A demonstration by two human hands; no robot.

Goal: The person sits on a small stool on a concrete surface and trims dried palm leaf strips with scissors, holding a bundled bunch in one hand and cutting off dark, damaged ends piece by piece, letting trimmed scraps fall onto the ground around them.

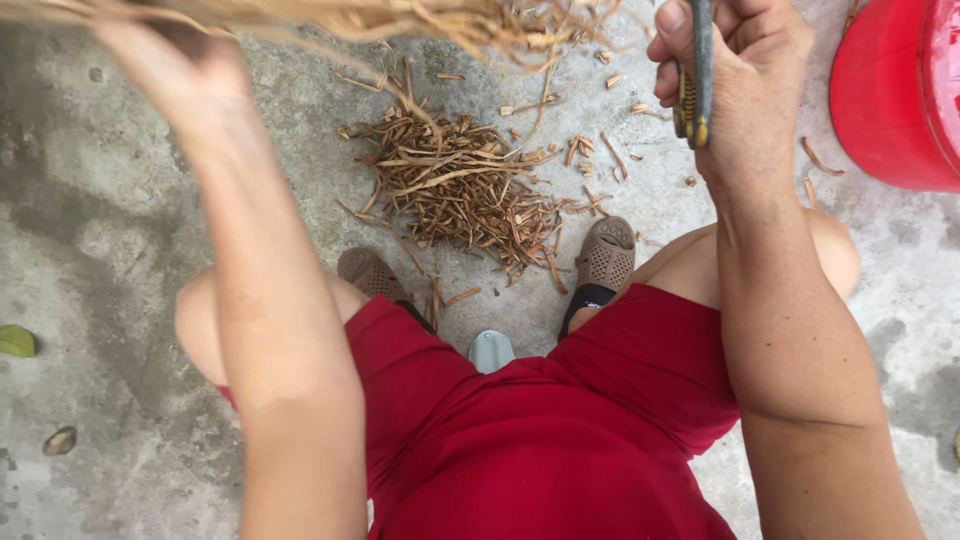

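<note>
- The left hand (175,75) is raised at far left, fingers wrapped around a bundle of dry stalks (400,18) that spans the top edge.
- The right hand (735,75) is fisted tight around a dark-handled tool (697,75).
- Cut brown pieces (460,190) lie heaped on the concrete floor (100,250), beyond the sandals (603,255).
- A red bucket (890,95) stands far right.

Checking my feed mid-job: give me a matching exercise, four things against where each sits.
1. bundle of dry tan fibres
2. pile of brown cut strips
3. red plastic tub
4. green leaf

a. left edge of the concrete floor
b. between the sandals
c. top right corner
d. in the left hand

Pairs: 1-d, 2-b, 3-c, 4-a
</note>
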